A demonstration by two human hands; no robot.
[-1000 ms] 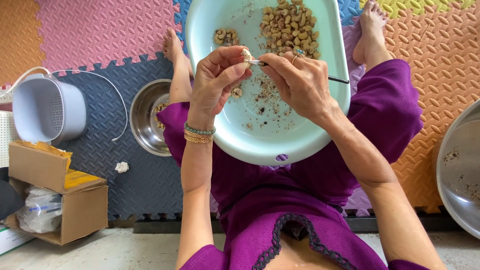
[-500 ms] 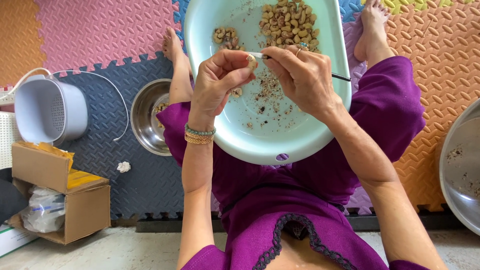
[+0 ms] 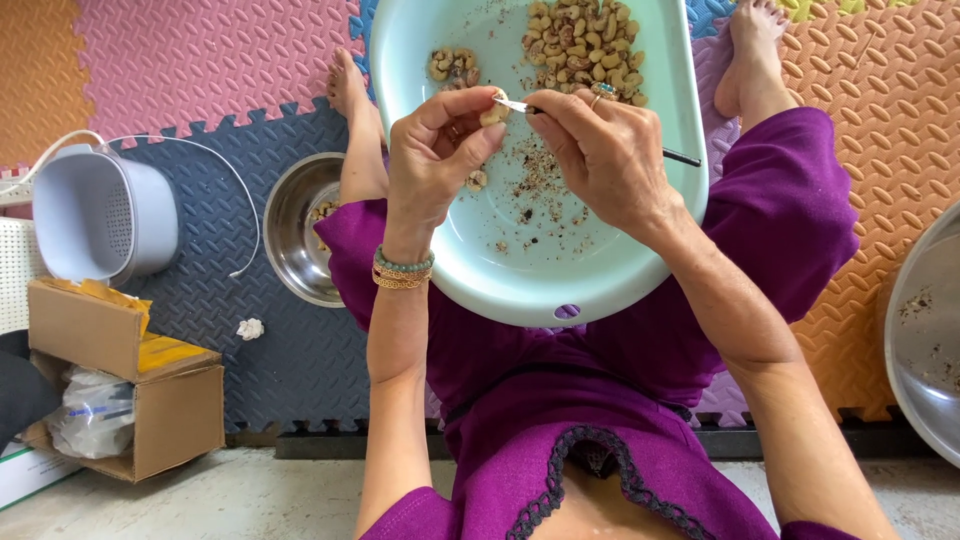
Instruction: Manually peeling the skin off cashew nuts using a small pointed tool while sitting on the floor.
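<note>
Pinching 1 cashew (image 3: 492, 112) in left hand (image 3: 432, 160) fingertips above the pale green basin (image 3: 520, 290) on the lap; right hand (image 3: 600, 160) closed around 1 thin scraping tool (image 3: 520, 106), tip on the nut. Could slip and nick a fingertip, or flick the nut away. 2 nut heaps in the basin, 2 steel bowls (image 3: 295, 235) beside.

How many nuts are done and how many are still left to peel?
Done: a small pile of nuts lies apart in the pale green basin, with peel crumbs scattered below. In hand: the left hand pinches one nut while the right hand works a thin tool against it. Left: the big pile, much larger, so most remains.
</note>
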